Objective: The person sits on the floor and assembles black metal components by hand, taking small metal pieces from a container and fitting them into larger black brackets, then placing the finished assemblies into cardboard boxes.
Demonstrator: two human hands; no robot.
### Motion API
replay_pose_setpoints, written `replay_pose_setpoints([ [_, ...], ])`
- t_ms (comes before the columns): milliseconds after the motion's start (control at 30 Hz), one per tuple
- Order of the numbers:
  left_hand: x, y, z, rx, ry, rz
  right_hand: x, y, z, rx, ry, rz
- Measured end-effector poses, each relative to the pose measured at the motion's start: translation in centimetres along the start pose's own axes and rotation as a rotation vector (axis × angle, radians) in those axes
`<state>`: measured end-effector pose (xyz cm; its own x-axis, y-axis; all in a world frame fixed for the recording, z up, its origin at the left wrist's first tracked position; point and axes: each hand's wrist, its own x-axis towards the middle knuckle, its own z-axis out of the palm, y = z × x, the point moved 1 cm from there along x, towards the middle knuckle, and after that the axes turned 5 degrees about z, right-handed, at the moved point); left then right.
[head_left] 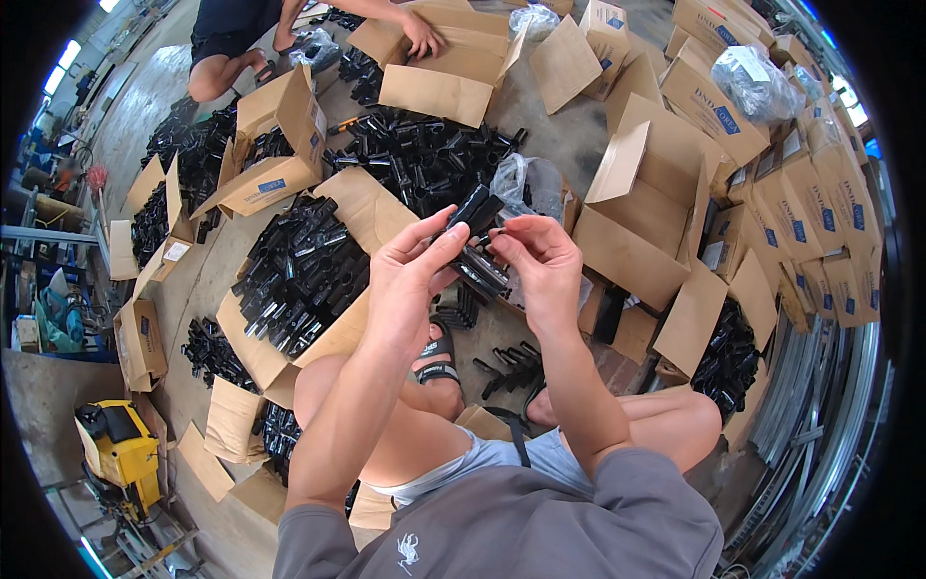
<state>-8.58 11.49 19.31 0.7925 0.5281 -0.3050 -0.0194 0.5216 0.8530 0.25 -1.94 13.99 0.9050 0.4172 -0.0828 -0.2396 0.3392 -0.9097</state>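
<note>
My left hand (417, 270) is closed around glossy black tubular parts (479, 274), held up in front of my chest. The thumb lies across them, and a darker piece (473, 206) sticks up beyond it. My right hand (542, 259) meets their right side, its thumb and forefinger pinched together; what is between the fingertips is too small to make out. Just beyond my hands lies a heap of similar black parts (424, 159). A cardboard box (357, 323) filled with black tubular parts is at my left. Below my hands, several black pieces (508, 370) lie between my feet.
Cardboard boxes (648, 207) with raised flaps crowd the right, before stacked cartons (801, 207). A clear plastic bag (529, 183) lies beyond my right hand. Another person's hand (422, 36) reaches into a far box (439, 95). A yellow machine (127, 458) stands lower left, metal lengths (815, 415) right.
</note>
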Motion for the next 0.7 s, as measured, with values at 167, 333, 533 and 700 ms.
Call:
replay_pose_setpoints([
  [167,-0.2,0.0,-0.3,-0.015,0.004,0.055,-0.9,-0.8,2.5,0.046,0.014,-0.052],
  [333,-0.5,0.1,-0.1,0.041,0.004,0.122,-1.3,-0.7,3.0,0.183,0.032,0.055],
  [533,-0.7,0.0,0.2,0.098,-0.044,0.275,-1.2,-0.2,2.7,0.205,0.025,0.03],
  [700,-0.7,-0.1,0.1,0.107,-0.055,0.326,-1.7,0.1,3.1,0.21,0.065,0.025],
])
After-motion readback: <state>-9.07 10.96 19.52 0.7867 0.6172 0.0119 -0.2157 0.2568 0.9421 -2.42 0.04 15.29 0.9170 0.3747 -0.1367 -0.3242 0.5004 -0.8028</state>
